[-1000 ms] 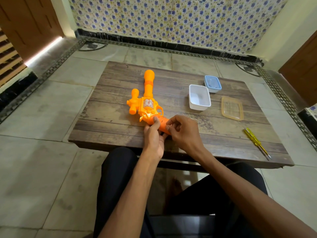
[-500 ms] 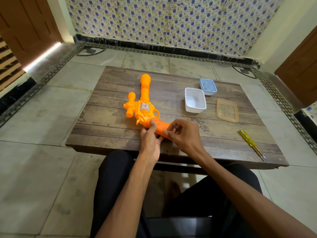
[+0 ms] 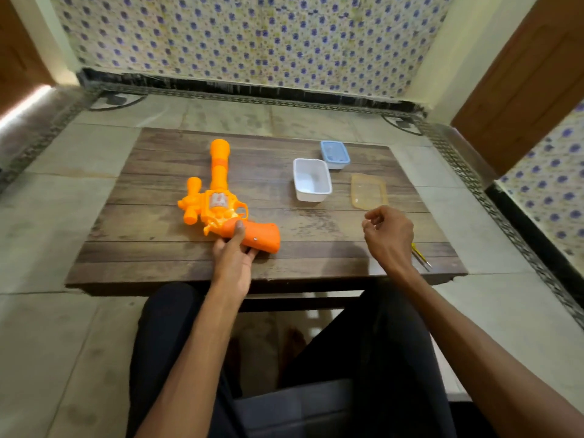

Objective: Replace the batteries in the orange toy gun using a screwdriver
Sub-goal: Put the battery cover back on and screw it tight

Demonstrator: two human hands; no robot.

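The orange toy gun (image 3: 218,200) lies flat on the low wooden table (image 3: 151,248), barrel pointing away from me. A small screw shows on its grip. My left hand (image 3: 232,251) holds the grip, thumb on top and fingers curled under its near edge. My right hand (image 3: 387,235) hovers over the table's right side with loosely curled fingers, holding nothing. The yellow screwdriver (image 3: 420,256) lies just beyond that hand near the right front corner, mostly hidden by the wrist.
A white open tub (image 3: 311,180) stands mid-table, a blue-lidded small box (image 3: 335,154) behind it, and a clear yellowish lid (image 3: 368,191) to its right. My legs are under the table's near edge. Tiled floor surrounds the table.
My right hand left the gun's grip and moved right toward the screwdriver. My left hand stays on the grip. The camera tilted slightly.
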